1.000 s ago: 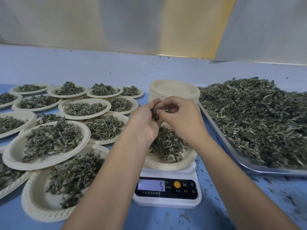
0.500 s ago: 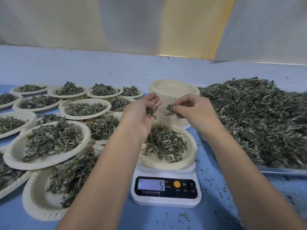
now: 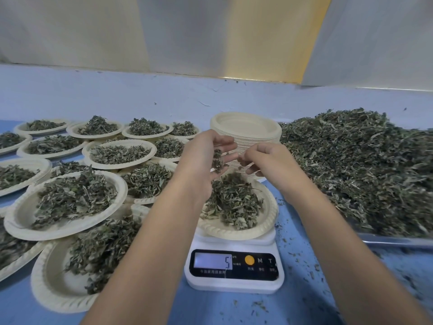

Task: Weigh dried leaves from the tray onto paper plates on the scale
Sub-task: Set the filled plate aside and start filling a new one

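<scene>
The weighed pile of leaves is sitting in the paper plate on the scale, directly in front of you, and the display is showing a 5.

The relation that matters is vertical. Your left hand is hovering just above the far-left edge of that pile with the palm turned to the right. Its thumb and curled fingers are closing round a small clump of leaves, so anything you let go is likely to fall straight down onto the plate.

Your right hand is hanging at the same height just to the right, over the plate's far rim. Its fingertips are nearly meeting those of the left hand. They are curled inward, but blur is hiding whether they are pinching any leaves, so I cannot tell.

The left hand is the one carrying leaves you can add, and it is the nearer to the pile's middle. To adjust the weight, you are probably choosing between dropping leaves from the clump and taking some off the pile.

Beyond the plate, the stack of empty plates is standing just behind your hands. The tray with its heap of dried leaves is lying to your right, nearer the right hand. The filled plates are overlapping one another well to the left.
</scene>
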`<state>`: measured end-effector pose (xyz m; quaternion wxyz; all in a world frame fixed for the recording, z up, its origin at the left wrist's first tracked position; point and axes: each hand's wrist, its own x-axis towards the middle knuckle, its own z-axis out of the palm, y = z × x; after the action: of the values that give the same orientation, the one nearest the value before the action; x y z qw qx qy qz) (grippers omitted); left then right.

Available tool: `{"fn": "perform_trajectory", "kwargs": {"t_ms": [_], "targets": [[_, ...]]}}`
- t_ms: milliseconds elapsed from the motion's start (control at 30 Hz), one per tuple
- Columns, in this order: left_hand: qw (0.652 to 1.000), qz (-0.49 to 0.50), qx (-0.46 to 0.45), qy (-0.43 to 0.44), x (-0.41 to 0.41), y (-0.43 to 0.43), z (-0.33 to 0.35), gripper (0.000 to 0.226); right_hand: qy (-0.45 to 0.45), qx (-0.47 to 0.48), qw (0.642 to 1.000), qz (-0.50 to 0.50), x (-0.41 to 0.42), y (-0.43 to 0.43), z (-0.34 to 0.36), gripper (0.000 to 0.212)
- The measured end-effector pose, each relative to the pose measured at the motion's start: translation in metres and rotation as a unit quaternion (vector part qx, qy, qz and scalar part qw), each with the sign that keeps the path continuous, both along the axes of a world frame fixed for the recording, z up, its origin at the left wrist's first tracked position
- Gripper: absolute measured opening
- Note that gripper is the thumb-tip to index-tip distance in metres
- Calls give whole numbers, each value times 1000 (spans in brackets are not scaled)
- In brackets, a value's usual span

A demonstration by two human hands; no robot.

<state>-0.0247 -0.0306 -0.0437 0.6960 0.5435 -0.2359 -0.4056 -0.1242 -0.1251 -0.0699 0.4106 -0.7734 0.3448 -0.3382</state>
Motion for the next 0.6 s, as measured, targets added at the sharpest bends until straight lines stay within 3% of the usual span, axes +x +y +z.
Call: {"fn": "perform_trajectory", "kwargs": {"t_ms": [200, 600], "targets": [[994, -13, 42, -101, -6, 0, 2, 23, 2, -19, 1000, -7, 1, -4, -5, 13], [988, -7, 57, -145, -7, 2, 4, 25, 5, -1, 1000, 22, 2, -3, -6, 21]]}}
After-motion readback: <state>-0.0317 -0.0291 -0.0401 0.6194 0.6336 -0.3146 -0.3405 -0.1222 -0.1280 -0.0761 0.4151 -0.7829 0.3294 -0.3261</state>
